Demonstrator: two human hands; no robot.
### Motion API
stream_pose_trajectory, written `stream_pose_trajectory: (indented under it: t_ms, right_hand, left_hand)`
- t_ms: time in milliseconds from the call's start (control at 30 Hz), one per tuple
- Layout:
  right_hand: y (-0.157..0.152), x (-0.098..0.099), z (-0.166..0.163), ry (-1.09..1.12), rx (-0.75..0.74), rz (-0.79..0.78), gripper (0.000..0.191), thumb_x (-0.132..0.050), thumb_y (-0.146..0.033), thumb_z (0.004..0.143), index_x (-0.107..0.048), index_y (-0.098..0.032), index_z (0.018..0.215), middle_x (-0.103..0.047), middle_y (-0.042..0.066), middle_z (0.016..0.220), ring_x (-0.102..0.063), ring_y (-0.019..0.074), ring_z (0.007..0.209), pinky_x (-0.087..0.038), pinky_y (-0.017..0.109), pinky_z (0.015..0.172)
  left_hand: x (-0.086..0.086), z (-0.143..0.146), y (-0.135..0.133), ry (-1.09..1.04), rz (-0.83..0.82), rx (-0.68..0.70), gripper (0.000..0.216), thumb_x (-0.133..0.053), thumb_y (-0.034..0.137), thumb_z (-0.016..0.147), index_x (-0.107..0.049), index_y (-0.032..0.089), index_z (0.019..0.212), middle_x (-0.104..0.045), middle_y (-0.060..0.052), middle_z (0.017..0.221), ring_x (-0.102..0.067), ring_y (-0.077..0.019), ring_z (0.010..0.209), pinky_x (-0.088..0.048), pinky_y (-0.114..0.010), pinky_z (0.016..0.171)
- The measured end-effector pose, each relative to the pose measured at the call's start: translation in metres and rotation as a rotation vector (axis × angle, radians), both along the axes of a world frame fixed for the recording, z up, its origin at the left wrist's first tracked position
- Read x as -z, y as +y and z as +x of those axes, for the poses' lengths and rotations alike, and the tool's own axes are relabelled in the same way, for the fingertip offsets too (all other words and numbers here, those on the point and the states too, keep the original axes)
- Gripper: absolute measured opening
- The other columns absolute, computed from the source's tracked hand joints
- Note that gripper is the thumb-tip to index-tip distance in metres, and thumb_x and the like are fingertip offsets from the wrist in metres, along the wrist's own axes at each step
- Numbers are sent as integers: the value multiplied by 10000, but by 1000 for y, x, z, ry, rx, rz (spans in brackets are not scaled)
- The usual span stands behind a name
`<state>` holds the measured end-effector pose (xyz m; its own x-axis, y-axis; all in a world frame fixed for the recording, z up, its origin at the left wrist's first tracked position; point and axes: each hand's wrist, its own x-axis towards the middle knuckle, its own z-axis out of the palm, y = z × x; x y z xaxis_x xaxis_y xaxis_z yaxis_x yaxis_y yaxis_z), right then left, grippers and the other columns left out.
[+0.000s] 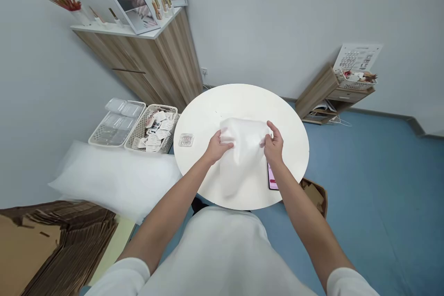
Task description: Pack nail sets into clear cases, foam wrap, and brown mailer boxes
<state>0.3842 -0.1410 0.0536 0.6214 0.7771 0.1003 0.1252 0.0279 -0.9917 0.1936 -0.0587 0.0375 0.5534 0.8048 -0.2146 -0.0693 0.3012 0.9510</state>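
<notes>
A thin, milky-white foam sheet or bag (243,157) is held up over the round white table (243,99); which of the two it is I cannot tell. My left hand (217,146) grips its left edge, thumb on the near face. At the opposite edge, my right hand (274,144) pinches the material with the index finger stretched out. Below the right wrist lies a phone (272,179) with a pink screen, partly covered by the forearm. A small clear plastic case (186,139) rests on the table left of my left hand.
Left of the table stand a basket of clear plastic boxes (120,120) and a basket of printed cards (157,129). Nearer are stacked white foam sheets (114,175) and flattened cardboard (76,240). A cardboard box (315,196) sits low at right; a wooden cabinet (149,64) stands behind.
</notes>
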Motion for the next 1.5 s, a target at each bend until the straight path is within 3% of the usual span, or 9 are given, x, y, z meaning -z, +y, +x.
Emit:
stream_pose_trajectory:
  t_ms: [133,300,533,667,800,1033,1167,1333,1500]
  right_hand:
    - [-22,12,-2,-88,-19,-77,435,-360,-254,781,-443,-253,1207,-487,76,1198,-490,67,523,-458,268,526]
    - [-33,69,-7,-3,-105,-534,412,-382,-273,752,-506,-186,1135,-605,39,733,-492,127,459,-426,281,441]
    - [-7,114,-4,-358,-125,-559,350,-304,-200,784,-571,-179,1010,-517,94,1149,-563,187,942,-441,371,842]
    - [-9,124,-6,-527,-217,-676,370,-379,-204,786,-521,-182,1127,-376,101,1324,-359,231,1216,-331,403,971]
    - [-29,122,-27,-746,-175,-747,485,-418,-278,805,-371,-181,1278,-142,94,1446,-125,285,1316,-201,479,1018]
    - [-59,132,-61,-837,-525,-867,603,-427,-373,819,-225,-182,1354,-99,93,1458,-52,248,1335,-137,441,1043]
    - [-54,139,-45,-879,-639,-882,627,-458,-364,808,-207,-204,1360,-49,84,1464,-12,252,1336,-91,467,1045]
    - [-49,137,-28,-920,-628,-781,600,-396,-393,834,-191,-208,1367,-73,80,1461,-20,249,1336,-80,494,1044]
    - [-71,141,-39,-955,-663,-683,586,-335,-415,853,-173,-202,1375,-134,79,1451,-73,243,1334,-107,501,1045]
  left_hand:
    - [13,-9,-12,189,87,-7,817,-665,267,680,-176,303,1334,-542,-106,1166,-637,-118,690,-489,-248,610]
    - [66,-24,-20,483,-95,-110,836,-656,349,694,-142,255,1346,-473,-163,1231,-637,-128,718,-486,-243,598]
    - [101,-29,-8,665,-41,-80,788,-648,302,696,-196,228,1337,-430,-133,1264,-581,-164,903,-478,-276,730]
    - [110,-33,-9,775,159,41,776,-638,105,640,-269,212,1315,-419,-120,1256,-551,-178,926,-448,-316,825]
    - [118,-31,-14,845,292,38,683,-562,74,669,-302,168,1294,-376,-138,1255,-542,-183,913,-437,-340,855]
    - [123,-26,-31,898,319,-75,571,-511,78,687,-355,151,1232,-383,-130,1210,-542,-170,891,-446,-346,851]
    - [118,-32,-41,974,542,-50,620,-522,141,710,-290,151,1285,-311,-144,1316,-377,-255,1177,-365,-406,943]
    - [107,-38,-60,961,896,274,601,-500,254,764,-282,206,1321,-213,-104,1426,-143,-273,1316,-174,-456,1037]
    - [110,-39,-82,1092,788,407,583,-481,348,781,-305,232,1325,-205,-94,1434,-63,-289,1329,-107,-508,1033]
